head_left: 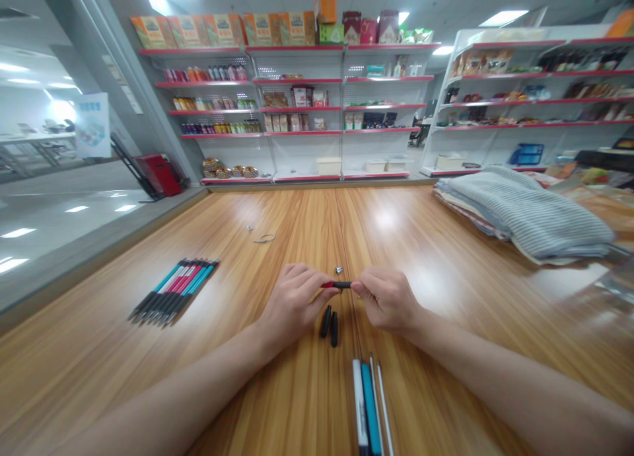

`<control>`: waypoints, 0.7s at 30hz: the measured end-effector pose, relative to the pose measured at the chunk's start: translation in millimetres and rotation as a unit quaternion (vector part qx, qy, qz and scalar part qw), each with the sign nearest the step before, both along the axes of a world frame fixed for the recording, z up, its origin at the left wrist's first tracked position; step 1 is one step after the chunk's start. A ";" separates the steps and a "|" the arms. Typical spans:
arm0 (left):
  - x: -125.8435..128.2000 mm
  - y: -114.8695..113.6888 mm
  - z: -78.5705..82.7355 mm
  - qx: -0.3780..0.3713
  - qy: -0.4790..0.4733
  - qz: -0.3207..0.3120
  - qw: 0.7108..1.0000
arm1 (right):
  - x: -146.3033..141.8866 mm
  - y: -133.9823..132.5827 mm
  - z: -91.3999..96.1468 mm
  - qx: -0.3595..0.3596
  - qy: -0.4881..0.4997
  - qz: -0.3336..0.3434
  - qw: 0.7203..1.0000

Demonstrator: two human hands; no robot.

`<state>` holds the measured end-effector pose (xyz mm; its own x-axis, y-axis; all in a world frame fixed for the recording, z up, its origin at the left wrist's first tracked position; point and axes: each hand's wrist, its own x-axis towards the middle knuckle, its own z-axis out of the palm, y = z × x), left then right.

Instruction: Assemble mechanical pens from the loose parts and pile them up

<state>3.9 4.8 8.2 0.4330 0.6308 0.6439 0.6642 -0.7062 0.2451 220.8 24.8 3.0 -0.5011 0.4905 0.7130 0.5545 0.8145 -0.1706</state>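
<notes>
Both hands hold one pen (341, 285), with a red barrel and a black grip, level above the table. My left hand (296, 294) pinches the red end. My right hand (387, 299) is closed round the black end, whose tip is hidden in the fingers. Two black pen grips (329, 326) lie on the wood just below, and a small metal piece (339, 269) sits just beyond the pen. Nearer me are a white pen barrel (359, 403), a blue pen barrel (370, 406) and two thin white refills (381, 403) side by side.
At the left lies a row of several pens (176, 287) in blue, red and white. A thin ring-shaped strip (265, 238) and a small bit (249, 228) rest farther back. Folded cloths (525, 208) are stacked at the right. Stocked shelves (297, 106) stand behind the table (222, 370).
</notes>
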 end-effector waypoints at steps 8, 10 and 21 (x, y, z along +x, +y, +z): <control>-6.5 18.7 -9.5 -0.219 -0.346 -0.003 0.912 | 7.8 10.8 0.7 -0.065 0.039 -0.012 0.997; -6.0 22.2 -10.4 -0.276 -0.444 -0.046 0.851 | 6.3 9.3 1.9 -0.060 -0.002 0.016 0.998; 5.8 5.7 1.0 -0.246 -0.574 -0.096 0.775 | 1.2 3.4 5.3 -0.050 -0.069 0.077 0.993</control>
